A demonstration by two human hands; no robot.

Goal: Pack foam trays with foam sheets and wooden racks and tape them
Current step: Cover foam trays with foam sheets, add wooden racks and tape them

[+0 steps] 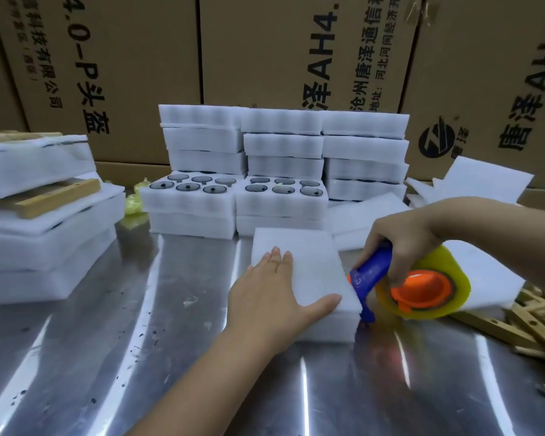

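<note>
Brown cartons (139,58) with black print form the back wall. In front of them lies a steel tabletop (132,325) that bears all other items.

At the rear centre, closed white foam trays are stacked in three columns (362,149). In front of the left and middle columns are two lower stacks. The top tray of each, (186,201) and (279,202), is uncovered and shows six round pockets with dark parts in them.

At the left edge stands a tilted pile of foam packs (44,247). A wooden rack (57,196) lies between its layers.

Loose foam sheets (485,180) lie at the right rear. More racks (535,322) lie in a heap at the right front.

The work tray (306,259) lies flat at the centre of the tabletop, well apart from the left pile. Its top is a plain white face.

A tape dispenser (422,287) with a blue handle, an orange hub and a yellowish roll is just beside the right wall of the work tray. Its blue nose touches that wall near the front corner.

The left grip (271,287) is flat with straight fingers. It presses on top of the work tray and encloses nothing.

The right grip (403,237) is curled round the blue handle of the dispenser.
</note>
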